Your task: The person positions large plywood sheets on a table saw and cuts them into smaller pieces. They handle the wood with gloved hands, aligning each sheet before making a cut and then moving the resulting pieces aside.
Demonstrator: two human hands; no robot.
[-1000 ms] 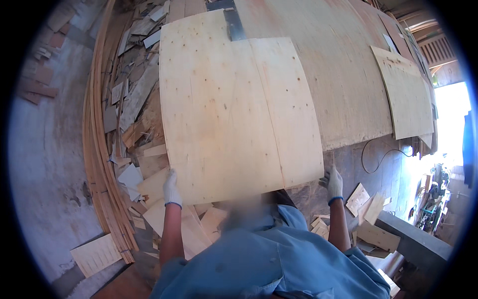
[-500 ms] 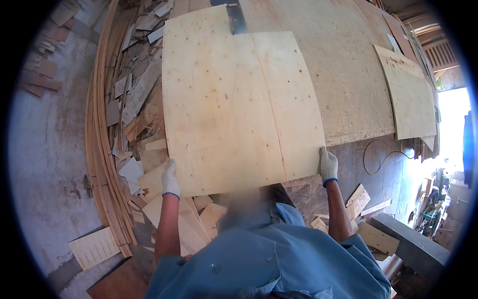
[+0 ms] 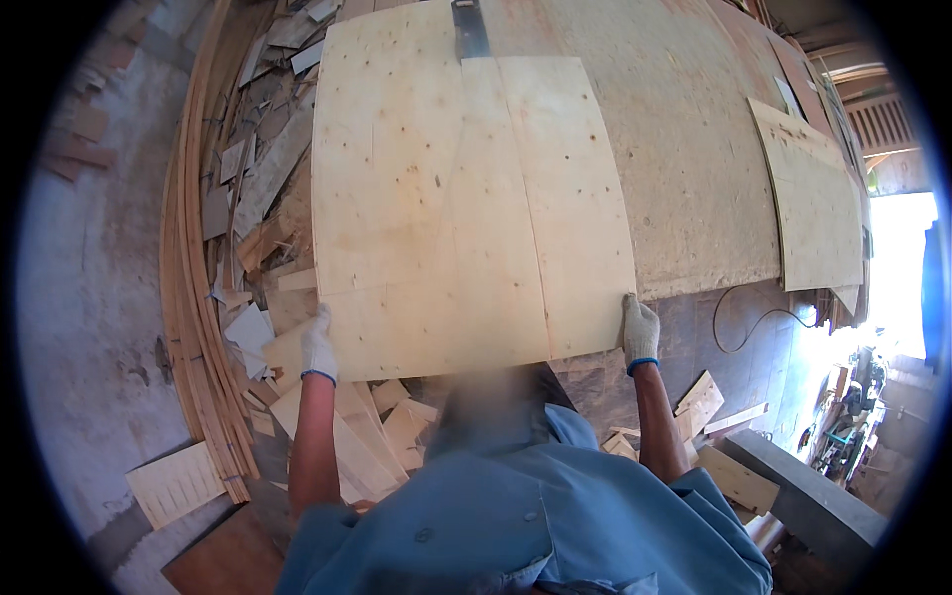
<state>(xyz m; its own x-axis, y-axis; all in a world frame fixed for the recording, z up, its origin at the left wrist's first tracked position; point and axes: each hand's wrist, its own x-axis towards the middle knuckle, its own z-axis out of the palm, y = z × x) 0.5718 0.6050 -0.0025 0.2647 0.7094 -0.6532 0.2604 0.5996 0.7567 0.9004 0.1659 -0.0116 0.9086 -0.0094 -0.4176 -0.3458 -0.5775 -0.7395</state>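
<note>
Pale, knotty plywood sheet [image 3: 446,208] is overlapping the tan wooden table [image 3: 694,198], both white-gloved hands [image 3: 318,347] [image 3: 642,334] clamping its sides, not yet releasing.

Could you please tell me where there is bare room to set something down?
The widest bare patch is on the large board, between the held plywood sheet and the smaller panel at right. It is crowded left of the sheet, where wood scraps lie up to the long strips.
</note>
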